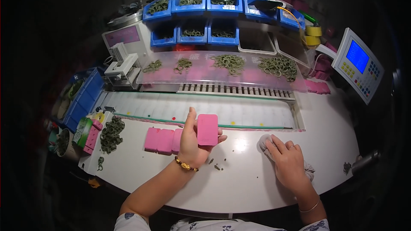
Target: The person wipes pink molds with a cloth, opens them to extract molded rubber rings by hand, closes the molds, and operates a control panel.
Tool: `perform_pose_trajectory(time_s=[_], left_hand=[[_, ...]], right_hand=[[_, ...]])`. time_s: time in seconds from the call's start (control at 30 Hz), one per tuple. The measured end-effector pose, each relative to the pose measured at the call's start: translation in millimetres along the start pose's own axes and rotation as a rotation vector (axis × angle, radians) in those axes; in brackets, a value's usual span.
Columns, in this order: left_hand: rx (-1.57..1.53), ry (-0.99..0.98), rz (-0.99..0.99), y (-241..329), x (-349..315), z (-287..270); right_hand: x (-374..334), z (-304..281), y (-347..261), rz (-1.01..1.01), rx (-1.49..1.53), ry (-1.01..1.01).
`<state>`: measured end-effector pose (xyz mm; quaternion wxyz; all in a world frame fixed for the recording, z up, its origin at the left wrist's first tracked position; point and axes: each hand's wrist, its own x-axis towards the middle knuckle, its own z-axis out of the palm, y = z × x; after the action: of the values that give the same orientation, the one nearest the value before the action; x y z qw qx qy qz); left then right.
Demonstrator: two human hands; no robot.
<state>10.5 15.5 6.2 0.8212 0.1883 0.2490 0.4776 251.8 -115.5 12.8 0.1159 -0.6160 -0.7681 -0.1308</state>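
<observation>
My left hand (192, 149) is closed around a pink rectangular block (207, 129) with rounded corners, its flat face turned up above the white table. The thumb points away along the block's left side, and fingertips show at its right edge. Beside that hand lies a row of similar pink blocks (157, 141), partly hidden by it. Over on the right, my right hand (289, 162) presses a bunched, pale grey cloth (264, 142) onto the tabletop. Between the hands are several small dark green bits (217, 167).
Behind the hands runs a white conveyor belt (201, 108) with green edges. Green rings lie on a clear shelf (201, 60) and in blue bins (188, 4) above. A ring pile (112, 134) sits at left. A control panel (358, 65) with a blue screen stands right.
</observation>
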Motion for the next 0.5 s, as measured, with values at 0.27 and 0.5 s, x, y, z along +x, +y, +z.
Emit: perform_pose_trajectory(time_s=[0.27, 0.5], left_hand=[[0.363, -0.151, 0.137, -21.5, -17.9, 1.2], [0.460, -0.277, 0.384, -31.8, -21.5, -10.0]], right_hand=[[34.8, -11.4, -18.2, -0.050, 0.585, 0.081], [52.6, -10.0, -61.8, 0.075, 1.057, 0.158]])
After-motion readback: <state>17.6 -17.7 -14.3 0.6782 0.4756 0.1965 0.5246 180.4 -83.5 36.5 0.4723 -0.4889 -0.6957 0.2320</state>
